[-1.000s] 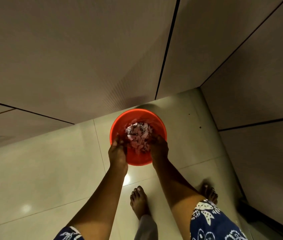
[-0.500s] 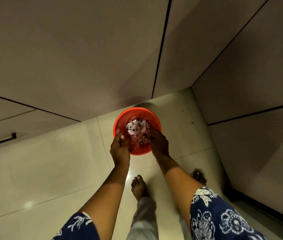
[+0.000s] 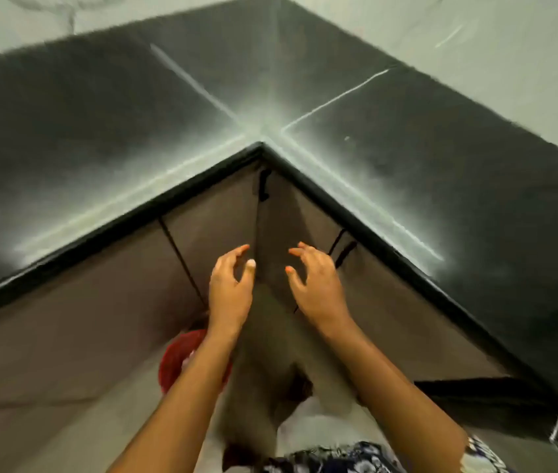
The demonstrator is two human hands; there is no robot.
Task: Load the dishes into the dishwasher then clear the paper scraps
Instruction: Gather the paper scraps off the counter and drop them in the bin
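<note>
The left hand and right hand were raised side by side, apart, in front of the cabinet fronts just under the inner corner of the dark worktop. Both were empty. Their fingers were spread and loosely curled and gripped nothing, which suggested hands freed after a drop rather than hands reaching.

The red bin stood on the floor below that corner, near the left-hand cabinet front. Only 1 arc of its rim showed, and the left forearm hid the rest. Set low in the corner, it was out of the walking path yet under the hands.

It seemed upright, with its mouth facing up and its axis vertical. Being round, it had no clear long axis across the floor. A pale patch at the rim may have been paper scraps, but blur made that uncertain. No dishes or dishwasher showed.
</note>
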